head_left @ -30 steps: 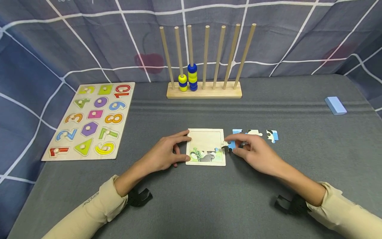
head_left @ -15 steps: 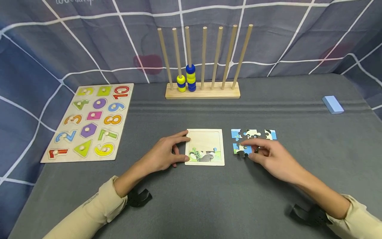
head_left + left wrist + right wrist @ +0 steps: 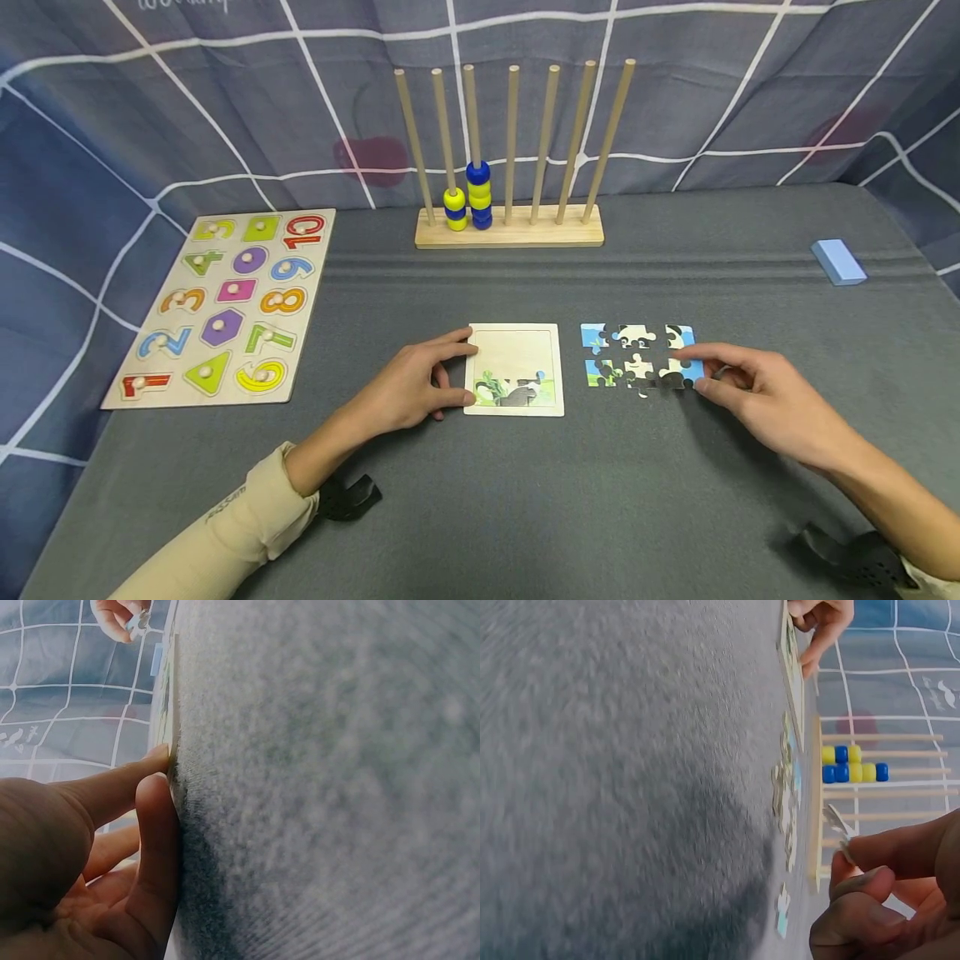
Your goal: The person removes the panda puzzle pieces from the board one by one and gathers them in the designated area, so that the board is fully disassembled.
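Observation:
A small puzzle tray [image 3: 516, 350] lies on the grey table, with panda picture pieces [image 3: 519, 390] along its bottom row. My left hand [image 3: 408, 383] rests on its left edge, thumb at the lower corner and a finger higher up. In the head view, my right hand [image 3: 772, 400] pinches a blue, white and black jigsaw piece [image 3: 688, 371] between thumb and finger; the right wrist view shows this piece [image 3: 837, 821] off the table. Several loose jigsaw pieces [image 3: 639, 371] lie in two rows right of the tray.
A wooden bead stand [image 3: 525, 239] with yellow and blue beads stands behind the tray. On the left lies a number-and-shape peg board [image 3: 236, 312]. A light blue block [image 3: 838, 262] sits far right. A grid-patterned cloth [image 3: 675, 92] hangs behind the table.
My right hand has carried the pinched jigsaw piece rightward, from beside the tray's right edge to the right end of the loose pieces. The left hand stays on the tray.

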Available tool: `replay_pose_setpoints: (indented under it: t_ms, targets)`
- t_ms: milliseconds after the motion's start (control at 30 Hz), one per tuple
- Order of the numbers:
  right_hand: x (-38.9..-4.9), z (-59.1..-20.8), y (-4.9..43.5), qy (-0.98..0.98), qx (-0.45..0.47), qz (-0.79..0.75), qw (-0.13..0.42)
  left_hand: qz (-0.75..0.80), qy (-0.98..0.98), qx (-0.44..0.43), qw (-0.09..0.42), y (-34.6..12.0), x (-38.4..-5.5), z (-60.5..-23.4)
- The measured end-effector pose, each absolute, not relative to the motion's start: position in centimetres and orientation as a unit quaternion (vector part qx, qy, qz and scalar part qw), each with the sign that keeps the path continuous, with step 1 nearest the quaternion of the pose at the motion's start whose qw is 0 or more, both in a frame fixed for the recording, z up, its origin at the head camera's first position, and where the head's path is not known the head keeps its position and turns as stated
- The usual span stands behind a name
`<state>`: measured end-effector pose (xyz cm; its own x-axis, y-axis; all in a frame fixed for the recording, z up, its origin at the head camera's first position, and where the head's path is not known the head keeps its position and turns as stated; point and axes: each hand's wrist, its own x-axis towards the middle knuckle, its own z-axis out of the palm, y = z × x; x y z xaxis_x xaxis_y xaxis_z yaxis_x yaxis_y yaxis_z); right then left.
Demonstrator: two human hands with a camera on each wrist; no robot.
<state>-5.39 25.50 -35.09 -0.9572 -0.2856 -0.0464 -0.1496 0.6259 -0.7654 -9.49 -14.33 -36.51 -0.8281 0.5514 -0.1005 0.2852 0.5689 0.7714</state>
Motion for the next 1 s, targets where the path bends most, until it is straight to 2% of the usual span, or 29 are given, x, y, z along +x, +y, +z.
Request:
replay_pose_setpoints:
  t_ms: [300,567,1000]
  targets:
    - [-5.6,-35.8,26.2,0.911,-0.115,-0.392,0.064,0.395,0.871,0.237,0.169,-14.3,-9.5,-36.5]
    - [-6.0,-36.6,26.4,0.940,-0.142,-0.310,0.014,0.398,0.870,0.238,0.168,-14.3,-9.4,-36.5]
    - [-6.1,-36.6,26.3,0.945,-0.143,-0.293,0.023,0.398,0.870,0.237,0.167,-14.3,-9.5,-36.5]
